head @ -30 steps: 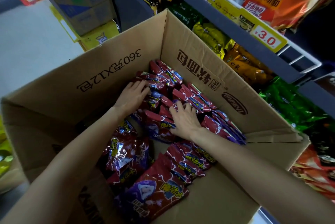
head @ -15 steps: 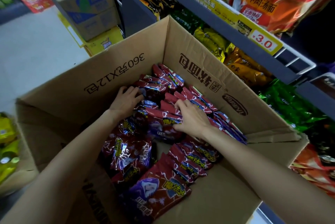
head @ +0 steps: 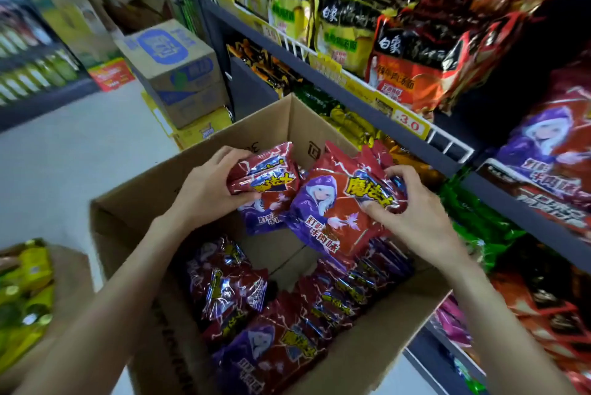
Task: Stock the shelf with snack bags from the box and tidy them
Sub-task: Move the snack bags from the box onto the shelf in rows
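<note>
Above the box [head: 134, 219], I grip stacked snack bags [head: 332, 209] in both hands, left hand [head: 204, 190] clutching one bunch, right hand [head: 419, 219] pinching another, raised together so they can go onto the shelf [head: 351, 97] beyond my right hand.

a shop aisle: shelves [head: 367, 97] packed with snack bags, a yellow price tag [head: 410, 126], stacked cartons [head: 179, 75].

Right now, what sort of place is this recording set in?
Most likely a small grocery or convenience store aisle. Shelves packed with noodle and snack bags carry a yellow price tag, and an open cardboard box of red snack bags is being unpacked.
</note>
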`<state>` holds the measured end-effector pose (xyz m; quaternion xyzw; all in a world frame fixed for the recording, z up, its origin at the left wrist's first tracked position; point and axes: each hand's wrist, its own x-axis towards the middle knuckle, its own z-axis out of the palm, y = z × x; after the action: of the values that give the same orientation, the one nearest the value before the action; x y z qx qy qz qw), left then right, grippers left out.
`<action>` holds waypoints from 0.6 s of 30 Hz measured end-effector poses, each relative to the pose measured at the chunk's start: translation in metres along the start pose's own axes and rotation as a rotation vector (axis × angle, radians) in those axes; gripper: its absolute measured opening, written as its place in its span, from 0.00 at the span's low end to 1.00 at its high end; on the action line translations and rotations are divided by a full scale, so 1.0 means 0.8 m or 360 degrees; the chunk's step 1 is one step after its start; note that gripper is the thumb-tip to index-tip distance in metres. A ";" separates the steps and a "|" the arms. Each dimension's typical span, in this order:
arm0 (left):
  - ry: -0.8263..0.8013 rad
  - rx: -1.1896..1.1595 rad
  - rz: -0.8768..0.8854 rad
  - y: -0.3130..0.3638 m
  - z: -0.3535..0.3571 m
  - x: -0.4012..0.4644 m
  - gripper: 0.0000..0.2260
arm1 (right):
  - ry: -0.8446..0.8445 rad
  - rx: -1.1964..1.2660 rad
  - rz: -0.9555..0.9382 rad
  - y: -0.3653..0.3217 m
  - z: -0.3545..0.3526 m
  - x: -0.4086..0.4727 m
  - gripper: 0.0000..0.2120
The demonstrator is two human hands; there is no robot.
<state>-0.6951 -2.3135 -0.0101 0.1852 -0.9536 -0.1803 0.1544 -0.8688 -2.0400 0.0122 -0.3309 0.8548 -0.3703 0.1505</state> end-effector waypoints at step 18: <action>0.0290 -0.1442 0.0159 0.367 -0.003 0.007 0.12 | 0.0710 0.0467 0.0016 0.094 -0.275 -0.236 0.23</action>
<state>-0.7869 -2.0621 0.1114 0.0679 -0.7691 -0.5541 0.3113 -0.8744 -1.7568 0.1087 -0.2116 0.8056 -0.5533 0.0066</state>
